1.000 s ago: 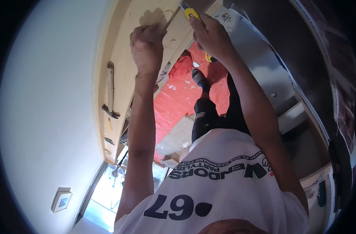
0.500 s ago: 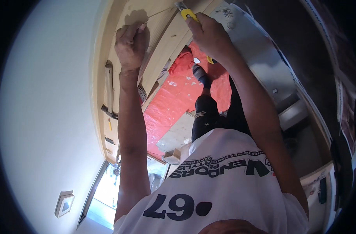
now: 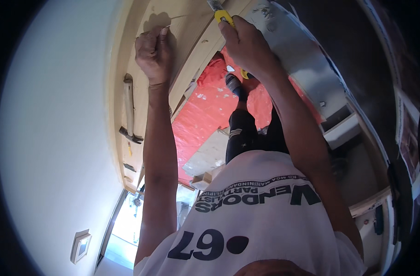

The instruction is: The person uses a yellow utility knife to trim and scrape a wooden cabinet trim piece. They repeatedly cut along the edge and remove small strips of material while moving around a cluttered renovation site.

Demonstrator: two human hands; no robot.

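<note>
Against the pale wooden board (image 3: 150, 83), the left hand (image 3: 153, 53) was curled shut, pinching a thin nail (image 3: 175, 17) at its fingertips, while the right hand (image 3: 246, 46), beside the board's edge, gripped a yellow utility knife (image 3: 223, 16), a hammer (image 3: 128, 110) lying lower on the board.

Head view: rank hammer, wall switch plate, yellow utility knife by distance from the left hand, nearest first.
From the left hand:
1. Yellow utility knife, just to its right, held in the right hand.
2. Hammer, below it, lying on the wooden board.
3. Wall switch plate, far below on the white wall.
</note>
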